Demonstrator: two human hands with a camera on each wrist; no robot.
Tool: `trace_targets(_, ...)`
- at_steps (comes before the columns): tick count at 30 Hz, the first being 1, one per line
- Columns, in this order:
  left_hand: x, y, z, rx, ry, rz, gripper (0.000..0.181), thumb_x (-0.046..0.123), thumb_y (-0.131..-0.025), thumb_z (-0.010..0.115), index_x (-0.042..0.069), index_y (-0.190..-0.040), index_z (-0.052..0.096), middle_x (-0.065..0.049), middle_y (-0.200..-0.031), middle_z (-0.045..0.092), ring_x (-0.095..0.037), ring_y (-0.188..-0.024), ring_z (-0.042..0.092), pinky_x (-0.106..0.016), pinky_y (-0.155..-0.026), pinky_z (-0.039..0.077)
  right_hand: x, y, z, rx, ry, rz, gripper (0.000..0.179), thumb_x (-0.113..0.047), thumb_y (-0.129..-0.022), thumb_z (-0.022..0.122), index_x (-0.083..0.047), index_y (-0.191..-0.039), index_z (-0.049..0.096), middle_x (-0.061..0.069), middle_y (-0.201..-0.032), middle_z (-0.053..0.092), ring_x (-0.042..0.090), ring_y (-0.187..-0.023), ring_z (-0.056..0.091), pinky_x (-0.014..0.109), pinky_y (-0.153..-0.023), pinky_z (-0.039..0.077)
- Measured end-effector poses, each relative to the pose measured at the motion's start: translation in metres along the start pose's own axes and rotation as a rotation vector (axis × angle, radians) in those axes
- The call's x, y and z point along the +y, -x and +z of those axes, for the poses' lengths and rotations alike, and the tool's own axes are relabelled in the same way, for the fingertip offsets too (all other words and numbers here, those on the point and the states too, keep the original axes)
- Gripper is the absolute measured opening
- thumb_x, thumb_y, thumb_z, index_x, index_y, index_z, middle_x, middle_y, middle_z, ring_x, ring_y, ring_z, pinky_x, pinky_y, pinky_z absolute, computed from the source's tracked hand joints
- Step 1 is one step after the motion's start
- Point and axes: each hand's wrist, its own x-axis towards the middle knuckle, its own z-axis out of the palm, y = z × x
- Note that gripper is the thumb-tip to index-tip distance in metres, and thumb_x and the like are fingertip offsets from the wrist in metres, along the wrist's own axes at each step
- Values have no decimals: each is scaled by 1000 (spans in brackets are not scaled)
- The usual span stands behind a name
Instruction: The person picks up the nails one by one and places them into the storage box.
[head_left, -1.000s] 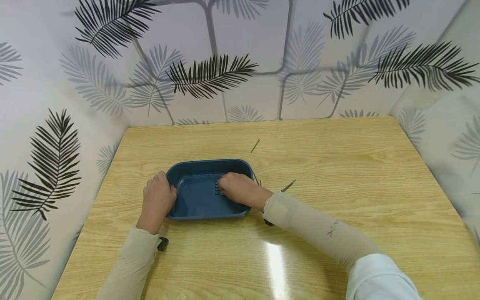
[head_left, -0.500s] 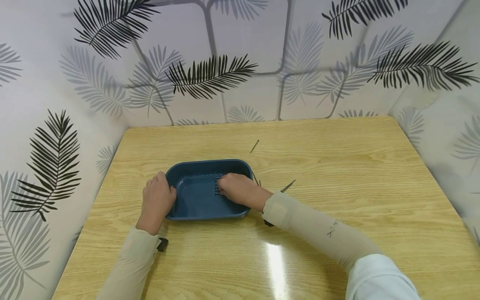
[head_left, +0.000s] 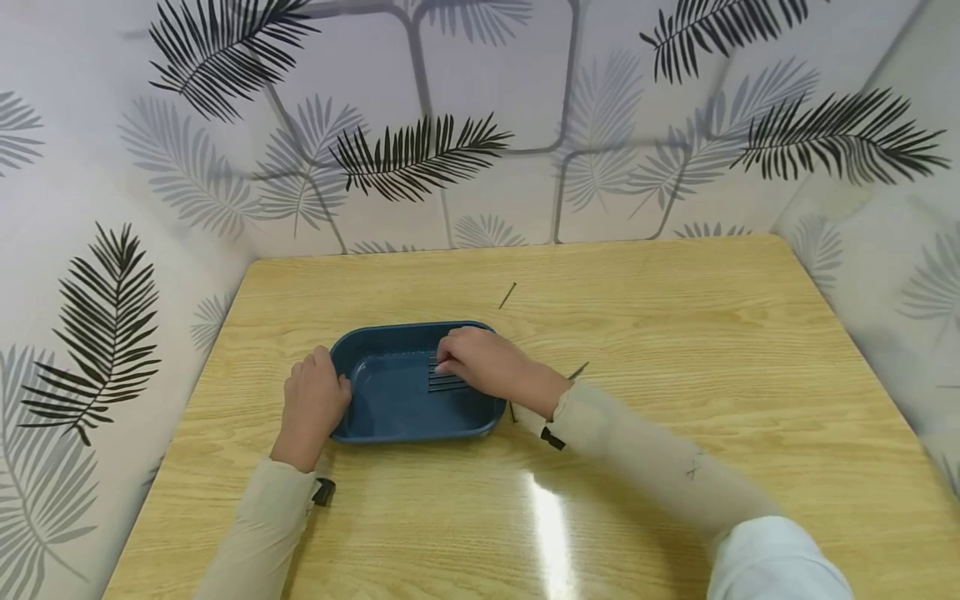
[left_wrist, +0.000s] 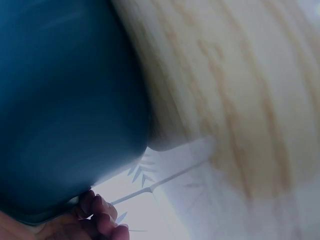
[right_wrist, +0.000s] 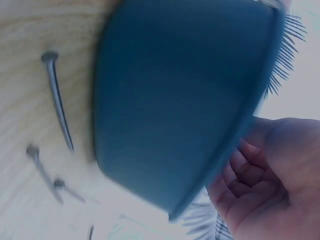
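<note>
A blue plastic tray [head_left: 390,408] stands on the table, its left end gripped by my left hand [head_left: 313,404]. In the left wrist view, the fingers [left_wrist: 102,212] of that hand curl at the tray's rim. Several nails [head_left: 444,388] lie in a row on the tray's floor, partly covered by my right hand [head_left: 487,363]. That hand is above them at the tray's right end, its fingers loosely bent, with no nail visible in them. In the right wrist view, the tray wall [right_wrist: 170,100] hides the fingertips. Beside the tray lies a large nail [right_wrist: 60,105].
Several loose nails lie on the wooden table [head_left: 675,333]: one nail [head_left: 507,295] behind the tray, another nail [head_left: 578,371] by the right forearm, and one nail [head_left: 513,412] near the tray's right end. A patterned wall [head_left: 495,200] borders the table's back.
My right hand has risen off the row of nails and drawn back slightly to the right, so more of the row shows. My left hand and the tray stay in place.
</note>
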Motion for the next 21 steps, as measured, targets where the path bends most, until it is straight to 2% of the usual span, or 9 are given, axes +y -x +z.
trace_targets(9, 1, 1, 0, 11, 6, 1, 22, 10, -86, 56, -6, -91, 43, -21, -81, 48, -37, -74, 48, -47, -62, 36, 16, 22, -33, 96, -7, 61, 19, -28, -94, 54, -14, -100, 64, -4, -91, 59, 6, -80, 52, 23, -72, 43)
trace_targets(15, 1, 1, -1, 2, 9, 3, 22, 11, -86, 55, -7, -92, 43, -20, -81, 47, -37, -74, 47, -47, -62, 36, 33, 41, -49, 156, -10, 53, 17, -25, -93, 56, -12, -99, 65, -3, -92, 60, 10, -84, 53, 26, -76, 44)
trace_targets(21, 1, 1, 0, 10, 15, 7, 22, 11, -86, 55, -7, -92, 43, -21, -81, 48, -37, -74, 47, -47, -62, 36, 53, 62, -53, 143, 3, 81, 15, -19, -92, 58, -10, -101, 65, 0, -94, 60, 13, -89, 55, 29, -79, 44)
